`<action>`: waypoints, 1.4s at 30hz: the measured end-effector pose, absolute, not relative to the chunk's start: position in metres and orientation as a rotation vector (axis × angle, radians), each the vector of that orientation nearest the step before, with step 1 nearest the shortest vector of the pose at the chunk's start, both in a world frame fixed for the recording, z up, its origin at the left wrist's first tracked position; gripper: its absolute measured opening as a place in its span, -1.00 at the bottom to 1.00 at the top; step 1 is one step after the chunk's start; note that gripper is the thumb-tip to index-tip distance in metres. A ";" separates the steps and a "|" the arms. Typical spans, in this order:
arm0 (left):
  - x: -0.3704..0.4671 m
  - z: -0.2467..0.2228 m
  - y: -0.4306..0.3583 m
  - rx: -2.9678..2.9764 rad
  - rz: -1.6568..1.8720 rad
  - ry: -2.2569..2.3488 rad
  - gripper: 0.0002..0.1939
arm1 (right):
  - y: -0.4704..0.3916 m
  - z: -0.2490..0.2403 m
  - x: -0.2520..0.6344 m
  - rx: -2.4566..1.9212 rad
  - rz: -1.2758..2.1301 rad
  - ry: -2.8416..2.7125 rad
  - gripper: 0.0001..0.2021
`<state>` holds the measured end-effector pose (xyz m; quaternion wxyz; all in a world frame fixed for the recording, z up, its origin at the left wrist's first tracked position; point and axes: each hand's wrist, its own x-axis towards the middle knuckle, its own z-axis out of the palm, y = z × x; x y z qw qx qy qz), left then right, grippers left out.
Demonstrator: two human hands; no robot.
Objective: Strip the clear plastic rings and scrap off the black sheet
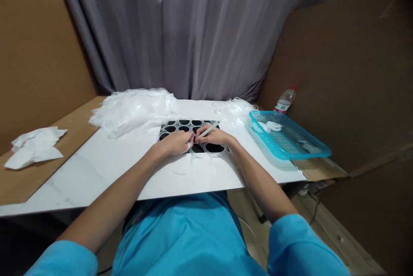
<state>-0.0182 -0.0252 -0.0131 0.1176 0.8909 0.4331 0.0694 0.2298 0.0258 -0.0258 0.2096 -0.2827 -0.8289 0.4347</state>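
Observation:
A black sheet [214, 148] with rows of round black areas ringed in white lies in the middle of the white table. My right hand [213, 136] pinches a pale, pen-like tool [212, 128], its lower end down at the sheet and its upper end slanting up to the right. Close beside it, my left hand [179, 142] rests on the sheet with curled fingers, the fingertips almost meeting those of the right. Whether they hold anything is too small to see. Thin clear strips with curved edges [193, 165] hang over the sheet's near side.
A large heap of clear plastic pieces [135, 106] lies at the back left, a smaller heap [237, 108] at the back right. A blue basket [287, 155] holds white items. Behind it stands a bottle [285, 99]. Crumpled tissue [35, 147] lies left. Cardboard walls [348, 74] flank the table.

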 end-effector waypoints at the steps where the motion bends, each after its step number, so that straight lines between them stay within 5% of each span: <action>1: -0.018 -0.013 -0.026 2.606 0.203 1.266 -0.89 | 0.026 -0.027 0.230 -0.785 1.203 -2.307 -0.84; 42: -0.017 -0.007 -0.033 2.623 0.201 1.249 -0.87 | 0.028 -0.028 0.229 -0.769 1.139 -2.336 -0.84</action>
